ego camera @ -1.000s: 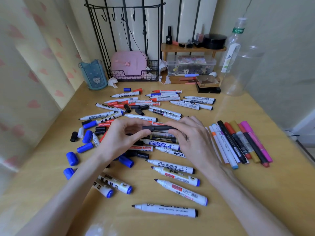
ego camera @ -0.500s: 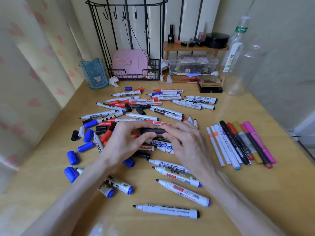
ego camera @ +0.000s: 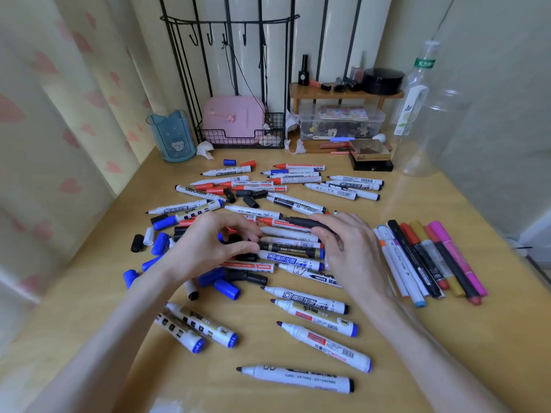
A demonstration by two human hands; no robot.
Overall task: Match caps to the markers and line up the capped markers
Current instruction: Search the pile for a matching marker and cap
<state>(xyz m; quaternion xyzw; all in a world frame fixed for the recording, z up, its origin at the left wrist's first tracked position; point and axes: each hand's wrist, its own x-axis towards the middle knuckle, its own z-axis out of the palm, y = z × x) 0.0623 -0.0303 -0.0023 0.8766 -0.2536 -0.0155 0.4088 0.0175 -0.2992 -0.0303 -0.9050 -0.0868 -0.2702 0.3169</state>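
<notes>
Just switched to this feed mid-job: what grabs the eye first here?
The sprawl of uncapped whiteboard markers and loose blue caps across the middle of the yellow table, with both hands in it: the right hand grips a black marker, the left hand curls over the pile beside it. Next, the neat row of capped coloured markers at the right.

Bare left hand point(ego camera: 205, 248), right hand point(ego camera: 354, 251)

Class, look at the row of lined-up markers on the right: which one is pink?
The pink marker at the row's far right edge; the others are black, red, mustard or white.
</notes>
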